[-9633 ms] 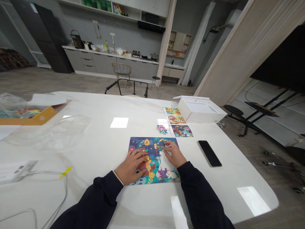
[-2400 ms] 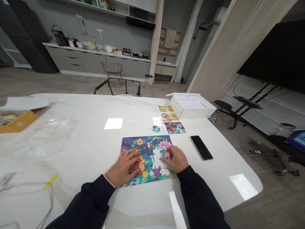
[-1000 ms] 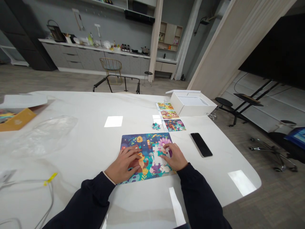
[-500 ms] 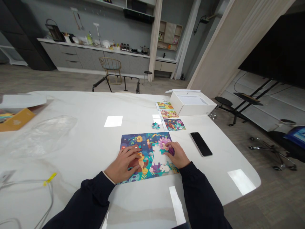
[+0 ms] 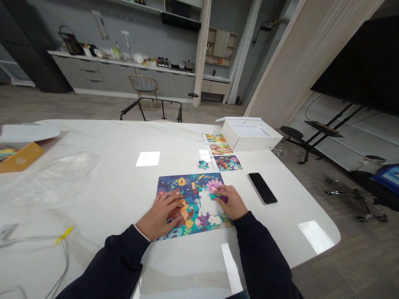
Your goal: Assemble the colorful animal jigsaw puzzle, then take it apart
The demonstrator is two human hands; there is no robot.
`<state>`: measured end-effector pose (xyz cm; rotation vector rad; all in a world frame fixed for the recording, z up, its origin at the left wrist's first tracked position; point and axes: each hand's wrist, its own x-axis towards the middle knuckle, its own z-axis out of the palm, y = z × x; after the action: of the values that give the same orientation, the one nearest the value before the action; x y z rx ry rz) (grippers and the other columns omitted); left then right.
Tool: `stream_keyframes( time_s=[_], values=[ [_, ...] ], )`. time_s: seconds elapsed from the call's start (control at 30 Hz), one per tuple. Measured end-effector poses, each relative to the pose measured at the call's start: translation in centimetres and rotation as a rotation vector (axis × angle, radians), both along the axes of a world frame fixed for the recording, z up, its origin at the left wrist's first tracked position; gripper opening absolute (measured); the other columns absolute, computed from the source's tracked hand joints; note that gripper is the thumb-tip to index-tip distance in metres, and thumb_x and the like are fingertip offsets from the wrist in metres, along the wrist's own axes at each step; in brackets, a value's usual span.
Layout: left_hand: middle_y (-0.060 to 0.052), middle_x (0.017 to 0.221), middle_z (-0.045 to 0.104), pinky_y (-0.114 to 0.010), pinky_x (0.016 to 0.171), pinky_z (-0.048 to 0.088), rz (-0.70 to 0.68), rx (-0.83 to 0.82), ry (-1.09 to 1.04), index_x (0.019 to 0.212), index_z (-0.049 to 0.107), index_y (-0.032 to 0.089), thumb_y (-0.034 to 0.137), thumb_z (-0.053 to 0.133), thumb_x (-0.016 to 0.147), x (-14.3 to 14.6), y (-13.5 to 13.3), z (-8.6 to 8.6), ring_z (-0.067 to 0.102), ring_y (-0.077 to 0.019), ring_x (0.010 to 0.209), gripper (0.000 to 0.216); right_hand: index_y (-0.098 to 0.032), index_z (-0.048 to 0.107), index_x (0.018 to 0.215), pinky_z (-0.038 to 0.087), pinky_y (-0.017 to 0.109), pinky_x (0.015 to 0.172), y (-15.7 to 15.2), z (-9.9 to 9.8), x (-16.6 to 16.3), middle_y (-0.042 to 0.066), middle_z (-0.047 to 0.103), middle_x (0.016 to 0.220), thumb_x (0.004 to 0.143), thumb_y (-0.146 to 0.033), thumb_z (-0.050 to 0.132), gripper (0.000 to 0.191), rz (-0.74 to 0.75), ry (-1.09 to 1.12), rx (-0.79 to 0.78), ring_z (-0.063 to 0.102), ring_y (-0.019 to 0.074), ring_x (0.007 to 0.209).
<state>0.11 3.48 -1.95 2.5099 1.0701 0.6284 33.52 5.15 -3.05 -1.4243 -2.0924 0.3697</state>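
A colourful jigsaw puzzle [image 5: 187, 187] lies flat on the white table [image 5: 124, 174] in front of me, with a white gap near its middle right. My left hand [image 5: 160, 216] rests flat on the puzzle's left half, fingers stretched out. My right hand [image 5: 229, 201] is at the right side of the gap, fingers pinched on a puzzle piece [image 5: 215, 194] that it presses down at the gap's edge. A loose puzzle piece [image 5: 203, 165] lies just beyond the puzzle.
A black phone [image 5: 262, 188] lies right of the puzzle. A strip of picture cards [image 5: 222, 151] and an open white box [image 5: 251, 135] sit behind. A clear plastic bag [image 5: 52, 174], a yellow box [image 5: 18, 155] and a cable [image 5: 62, 241] are at the left. A chair [image 5: 151, 110] stands across.
My right hand has shifted slightly along the gap's right edge with the piece. My left hand stays flat on the puzzle. The view has hardly moved.
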Motion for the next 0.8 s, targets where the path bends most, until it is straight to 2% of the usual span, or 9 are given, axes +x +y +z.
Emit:
stream_keyframes(
  time_s=[0.3, 0.47, 0.57, 0.67, 0.8],
  values=[
    [-0.008, 0.144, 0.060, -0.055, 0.111, 0.039, 0.002, 0.008, -0.005, 0.126, 0.064, 0.027, 0.027, 0.068, 0.089, -0.03, 0.01, -0.18, 0.048, -0.0331, 0.135, 0.037, -0.027, 0.078, 0.115, 0.053, 0.050, 0.098, -0.06, -0.08, -0.22, 0.010, 0.069, 0.117, 0.089, -0.020, 0.070, 0.028, 0.012, -0.038, 0.007, 0.061, 0.0291, 0.106],
    [-0.008, 0.144, 0.060, -0.055, 0.111, 0.039, -0.003, 0.005, -0.003, 0.125, 0.064, 0.027, 0.027, 0.067, 0.089, -0.07, 0.03, -0.16, 0.048, -0.0332, 0.135, 0.036, -0.024, 0.078, 0.112, 0.052, 0.049, 0.098, -0.12, -0.02, -0.34, 0.010, 0.070, 0.116, 0.088, -0.018, 0.070, 0.025, 0.001, -0.053, -0.001, 0.062, 0.0286, 0.106],
    [-0.007, 0.145, 0.059, -0.055, 0.111, 0.039, -0.002, 0.000, 0.002, 0.126, 0.064, 0.027, 0.026, 0.067, 0.089, -0.06, 0.01, -0.12, 0.048, -0.0329, 0.136, 0.036, -0.022, 0.074, 0.116, 0.052, 0.047, 0.098, -0.19, 0.07, -0.43, 0.010, 0.071, 0.115, 0.087, -0.017, 0.071, 0.030, -0.005, -0.023, 0.003, 0.062, 0.0282, 0.107],
    [-0.008, 0.144, 0.060, -0.054, 0.112, 0.039, -0.002, 0.000, 0.005, 0.126, 0.064, 0.027, 0.027, 0.067, 0.089, -0.03, -0.01, -0.08, 0.048, -0.0328, 0.135, 0.037, -0.021, 0.069, 0.120, 0.052, 0.047, 0.097, -0.27, 0.19, -0.50, 0.010, 0.072, 0.114, 0.085, -0.020, 0.072, 0.035, -0.044, 0.019, 0.027, 0.063, 0.0291, 0.107],
    [-0.009, 0.144, 0.060, -0.053, 0.111, 0.040, -0.001, 0.000, -0.007, 0.126, 0.064, 0.027, 0.027, 0.067, 0.089, -0.01, -0.02, 0.04, 0.048, -0.0327, 0.135, 0.037, -0.022, 0.066, 0.118, 0.053, 0.048, 0.094, -0.26, 0.17, -0.38, 0.011, 0.072, 0.109, 0.090, -0.024, 0.066, 0.028, -0.123, 0.057, 0.092, 0.064, 0.0297, 0.102]
  ],
)
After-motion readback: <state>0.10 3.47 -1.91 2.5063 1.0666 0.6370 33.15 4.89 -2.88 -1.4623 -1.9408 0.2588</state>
